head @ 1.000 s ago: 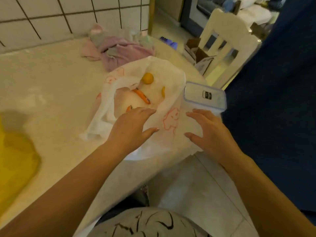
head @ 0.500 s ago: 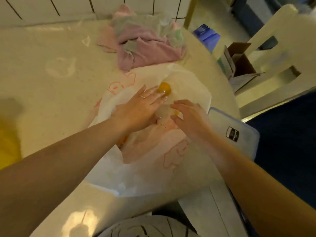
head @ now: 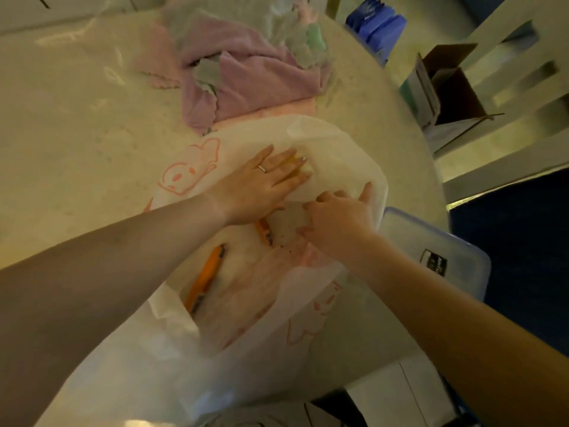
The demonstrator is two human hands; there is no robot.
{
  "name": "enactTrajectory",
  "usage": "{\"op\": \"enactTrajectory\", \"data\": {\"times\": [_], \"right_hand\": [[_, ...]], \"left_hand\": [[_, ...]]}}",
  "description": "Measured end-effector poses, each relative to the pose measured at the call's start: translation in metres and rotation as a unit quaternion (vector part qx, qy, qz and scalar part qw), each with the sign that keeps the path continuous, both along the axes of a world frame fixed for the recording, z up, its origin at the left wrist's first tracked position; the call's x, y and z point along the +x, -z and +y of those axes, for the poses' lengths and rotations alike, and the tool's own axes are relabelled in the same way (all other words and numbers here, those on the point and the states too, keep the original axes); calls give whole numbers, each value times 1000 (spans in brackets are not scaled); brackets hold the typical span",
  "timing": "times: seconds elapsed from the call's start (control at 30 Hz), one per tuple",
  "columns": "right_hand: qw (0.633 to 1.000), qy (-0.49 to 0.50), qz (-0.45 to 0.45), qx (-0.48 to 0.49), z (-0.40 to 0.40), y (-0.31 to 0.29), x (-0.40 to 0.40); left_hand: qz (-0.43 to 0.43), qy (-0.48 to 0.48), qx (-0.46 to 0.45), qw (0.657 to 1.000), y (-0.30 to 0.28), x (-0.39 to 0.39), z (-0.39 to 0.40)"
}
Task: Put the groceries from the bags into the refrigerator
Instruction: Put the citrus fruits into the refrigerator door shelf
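Note:
A white plastic bag (head: pixel 332 149) with red cartoon prints lies open on the table (head: pixel 77 134). Inside it I see an orange carrot (head: pixel 205 280), a second carrot (head: pixel 263 232) partly under my hands, and a small yellow fruit (head: pixel 296 161). My left hand (head: pixel 261 186) lies flat in the bag, fingers spread, fingertips over the yellow fruit. My right hand (head: pixel 338 220) is beside it, fingers curled around a pale clear-wrapped item (head: pixel 288 224) in the bag. A clear lidded container (head: pixel 431 257) with a blue rim sits at the bag's right, by the table edge.
Pink and green cloths (head: pixel 246 72) are heaped behind the bag. Past the rounded table edge stand an open cardboard box (head: pixel 446 87), a blue packet (head: pixel 375 23) and a white chair (head: pixel 508 72). A dark blue surface (head: pixel 517 241) fills the right side.
Both hands have moved forward from the near side of the bag into its opening. The left now covers the yellow fruit, and the right has curled around the pale wrapped item.

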State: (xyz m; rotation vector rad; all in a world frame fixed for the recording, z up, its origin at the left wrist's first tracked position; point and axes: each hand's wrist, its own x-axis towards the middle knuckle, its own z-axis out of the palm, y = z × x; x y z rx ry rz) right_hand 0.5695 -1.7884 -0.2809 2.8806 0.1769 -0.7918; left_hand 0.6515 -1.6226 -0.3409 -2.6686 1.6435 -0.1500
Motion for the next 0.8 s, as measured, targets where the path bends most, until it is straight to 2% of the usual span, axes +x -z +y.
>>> {"op": "enactTrajectory", "data": {"times": [0.07, 0.3, 0.43, 0.67, 0.8], "right_hand": [[999, -8, -13, -29, -4, 2, 0], [999, -17, -21, -41, -12, 9, 0], [999, -12, 0, -45, -13, 10, 3], [998, 1, -46, 52, -7, 13, 2], [989, 3, -107, 106, -6, 16, -1]], "left_hand": [[-4, 1, 5, 1000, 7, 10, 1], [3, 7, 6, 1000, 16, 21, -1], [-7, -14, 15, 1000, 17, 22, -3], [-8, -31, -2, 999, 8, 28, -9], [1, -46, -31, 998, 5, 28, -6]]}}
